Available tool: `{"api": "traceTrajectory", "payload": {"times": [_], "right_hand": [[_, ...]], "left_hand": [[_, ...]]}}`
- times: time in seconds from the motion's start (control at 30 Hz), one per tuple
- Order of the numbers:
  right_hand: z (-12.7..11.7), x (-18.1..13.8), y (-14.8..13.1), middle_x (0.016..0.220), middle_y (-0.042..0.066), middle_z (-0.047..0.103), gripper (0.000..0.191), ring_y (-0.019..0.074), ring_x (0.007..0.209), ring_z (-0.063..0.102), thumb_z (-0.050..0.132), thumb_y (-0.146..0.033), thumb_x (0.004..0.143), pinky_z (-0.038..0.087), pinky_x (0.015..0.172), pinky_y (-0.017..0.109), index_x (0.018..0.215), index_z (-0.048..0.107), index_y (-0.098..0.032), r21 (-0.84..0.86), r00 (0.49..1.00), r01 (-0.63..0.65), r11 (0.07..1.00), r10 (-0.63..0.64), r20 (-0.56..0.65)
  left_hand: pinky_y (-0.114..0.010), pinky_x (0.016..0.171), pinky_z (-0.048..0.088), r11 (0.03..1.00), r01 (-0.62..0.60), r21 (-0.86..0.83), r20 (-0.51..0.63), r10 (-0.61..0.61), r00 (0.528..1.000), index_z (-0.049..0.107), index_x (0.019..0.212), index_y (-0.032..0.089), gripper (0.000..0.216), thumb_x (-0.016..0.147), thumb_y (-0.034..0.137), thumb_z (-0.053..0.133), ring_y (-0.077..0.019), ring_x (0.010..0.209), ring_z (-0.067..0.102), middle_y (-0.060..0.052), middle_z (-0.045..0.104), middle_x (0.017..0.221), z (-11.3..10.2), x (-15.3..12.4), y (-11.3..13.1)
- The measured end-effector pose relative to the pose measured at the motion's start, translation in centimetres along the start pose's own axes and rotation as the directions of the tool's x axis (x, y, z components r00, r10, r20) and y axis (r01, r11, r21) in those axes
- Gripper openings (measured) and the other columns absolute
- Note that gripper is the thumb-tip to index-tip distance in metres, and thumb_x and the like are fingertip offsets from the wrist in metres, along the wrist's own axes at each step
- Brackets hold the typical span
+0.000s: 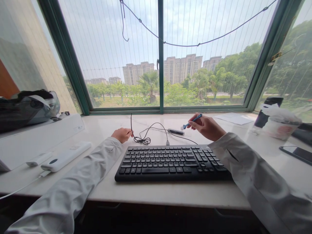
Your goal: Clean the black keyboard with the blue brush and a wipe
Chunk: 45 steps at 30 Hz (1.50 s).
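Head view: blue brush [192,121] pinched in the closed right hand [207,127].
It is held above the white sill [99,128], just behind the black keyboard [170,162]. The left hand [122,134] is laid curled beside the coiled cable [143,139]; whether the cable is gripped cannot be told.

Looking like an office desk: keyboard [170,162] sitting lower centre on white counter [156,191], window [117,55] spanning the top.

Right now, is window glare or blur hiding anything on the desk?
Head view: strong window backlight, yet keyboard, left hand and right hand gripping the brush read sharp; window frame bows from the wide lens; cup near the edge looks soft.
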State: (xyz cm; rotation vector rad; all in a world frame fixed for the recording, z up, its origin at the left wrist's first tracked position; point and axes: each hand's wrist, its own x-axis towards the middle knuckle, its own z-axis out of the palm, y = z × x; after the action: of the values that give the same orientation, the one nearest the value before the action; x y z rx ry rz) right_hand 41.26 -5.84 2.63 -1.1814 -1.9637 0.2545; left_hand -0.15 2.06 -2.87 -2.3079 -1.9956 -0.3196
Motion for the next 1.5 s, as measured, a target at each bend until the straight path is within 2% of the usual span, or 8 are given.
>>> {"api": "traceTrajectory", "payload": {"times": [0.17, 0.33, 0.47, 0.63, 0.9, 1.1, 1.37, 1.5], "right_hand": [[0.1, -0.3, -0.2, 0.082, 0.007, 0.076, 0.029, 0.0198, 0.077, 0.07, 0.062, -0.046, 0.082, 0.054, 0.073, 0.034, 0.087, 0.065, -0.017, 0.047, 0.993, 0.036, 0.998, -0.041, 0.113], [0.2, -0.6, -0.6, 0.078, 0.005, 0.075, 0.024, 0.0164, 0.068, 0.067, 0.057, -0.042, 0.084, 0.049, 0.061, 0.028, 0.084, 0.061, -0.018, 0.01, 0.965, 0.057, 0.998, -0.058, 0.256], [0.3, -0.7, -0.9, 0.075, 0.003, 0.074, 0.017, 0.0159, 0.067, 0.066, 0.053, -0.037, 0.086, 0.047, 0.06, 0.027, 0.082, 0.057, -0.02, -0.028, 0.951, 0.059, 0.998, -0.047, 0.304], [0.6, -0.9, -0.9, 0.074, 0.003, 0.074, 0.016, 0.0155, 0.066, 0.064, 0.052, -0.036, 0.087, 0.047, 0.061, 0.027, 0.082, 0.053, -0.021, 0.008, 0.931, 0.03, 1.0, -0.031, 0.363], [1.2, -0.9, -0.8, 0.074, 0.004, 0.071, 0.033, 0.0149, 0.064, 0.061, 0.057, -0.051, 0.084, 0.046, 0.061, 0.028, 0.086, 0.059, -0.018, 0.088, 0.937, 0.057, 0.994, -0.084, 0.338], [1.6, -0.9, -0.6, 0.073, 0.003, 0.069, 0.038, 0.015, 0.067, 0.063, 0.063, -0.053, 0.082, 0.047, 0.063, 0.029, 0.091, 0.066, -0.017, 0.17, 0.936, 0.064, 0.983, -0.118, 0.331], [2.3, -0.7, -0.5, 0.082, 0.01, 0.073, 0.051, 0.0182, 0.07, 0.064, 0.055, -0.064, 0.085, 0.052, 0.069, 0.035, 0.092, 0.068, -0.015, 0.206, 0.98, -0.022, 0.978, -0.02, 0.199], [2.7, -0.6, -0.7, 0.077, 0.008, 0.073, 0.052, 0.0178, 0.066, 0.064, 0.054, -0.065, 0.083, 0.051, 0.067, 0.033, 0.085, 0.068, -0.015, 0.162, 0.983, -0.015, 0.987, -0.015, 0.18]], "left_hand": [[-0.028, 0.067, 0.039, 1.0, 0.001, -0.011, 0.012, -0.001, 1.0, 0.069, 0.084, 0.03, 0.042, 0.091, 0.047, 0.032, -0.0191, 0.076, 0.063, 0.001, 0.068, 0.065, -0.1, 0.0, 0.0], [-0.028, 0.067, 0.038, 1.0, 0.0, -0.015, 0.011, 0.0, 1.0, 0.07, 0.084, 0.029, 0.041, 0.091, 0.046, 0.033, -0.0187, 0.077, 0.063, 0.001, 0.069, 0.065, -0.3, -0.1, 0.1], [-0.027, 0.066, 0.038, 1.0, 0.002, -0.018, 0.009, -0.002, 1.0, 0.07, 0.084, 0.029, 0.041, 0.09, 0.047, 0.033, -0.0177, 0.076, 0.063, 0.002, 0.069, 0.065, -0.2, -0.1, 0.1], [-0.027, 0.065, 0.037, 1.0, 0.004, -0.017, 0.017, -0.004, 1.0, 0.07, 0.084, 0.03, 0.044, 0.09, 0.051, 0.032, -0.0187, 0.076, 0.063, 0.002, 0.068, 0.064, 0.0, 0.1, -0.1], [-0.027, 0.067, 0.039, 1.0, -0.005, -0.018, 0.015, 0.006, 1.0, 0.071, 0.085, 0.029, 0.044, 0.089, 0.05, 0.032, -0.0184, 0.075, 0.063, 0.002, 0.069, 0.065, -0.1, 0.0, -0.1], [-0.027, 0.066, 0.038, 1.0, 0.002, -0.013, 0.013, -0.002, 1.0, 0.071, 0.085, 0.03, 0.042, 0.089, 0.048, 0.033, -0.0181, 0.075, 0.062, 0.002, 0.069, 0.066, -0.3, -0.1, 0.2], [-0.028, 0.068, 0.04, 1.0, -0.014, -0.006, -0.002, 0.014, 1.0, 0.072, 0.087, 0.031, 0.042, 0.09, 0.049, 0.033, -0.0197, 0.076, 0.063, 0.0, 0.069, 0.069, 0.0, -0.1, 0.2], [-0.029, 0.07, 0.042, 0.999, -0.03, -0.018, -0.011, 0.03, 1.0, 0.073, 0.087, 0.031, 0.044, 0.09, 0.05, 0.033, -0.0209, 0.078, 0.064, -0.001, 0.069, 0.07, 0.2, 0.0, 0.3]]}}
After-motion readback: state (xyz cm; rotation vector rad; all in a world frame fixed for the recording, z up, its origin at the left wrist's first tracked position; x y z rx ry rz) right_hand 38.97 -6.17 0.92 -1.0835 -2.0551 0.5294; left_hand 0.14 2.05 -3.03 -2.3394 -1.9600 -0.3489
